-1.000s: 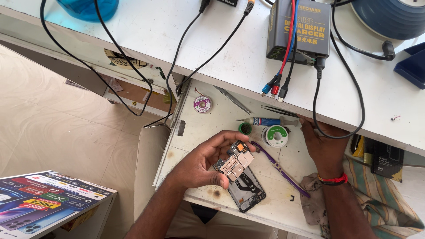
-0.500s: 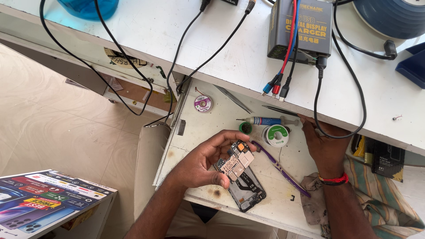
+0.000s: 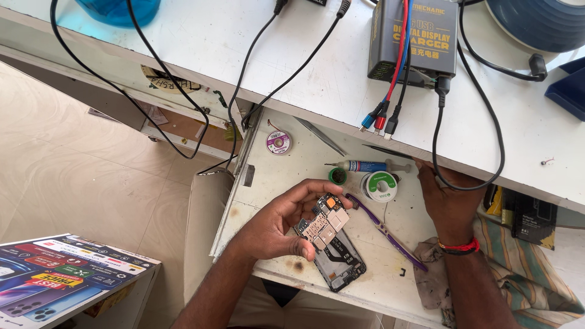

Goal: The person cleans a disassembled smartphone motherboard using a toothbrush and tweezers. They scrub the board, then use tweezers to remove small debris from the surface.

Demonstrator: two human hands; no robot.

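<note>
Meanwhile, circuit board in left hand, right hand under shelf

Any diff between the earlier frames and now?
No visible change. The left hand still holds the small circuit board over the opened phone; the right hand still rests under the desk edge near the solder spool. Purple toothbrush, syringe and cables unmoved.

Circuit board in left hand
</note>
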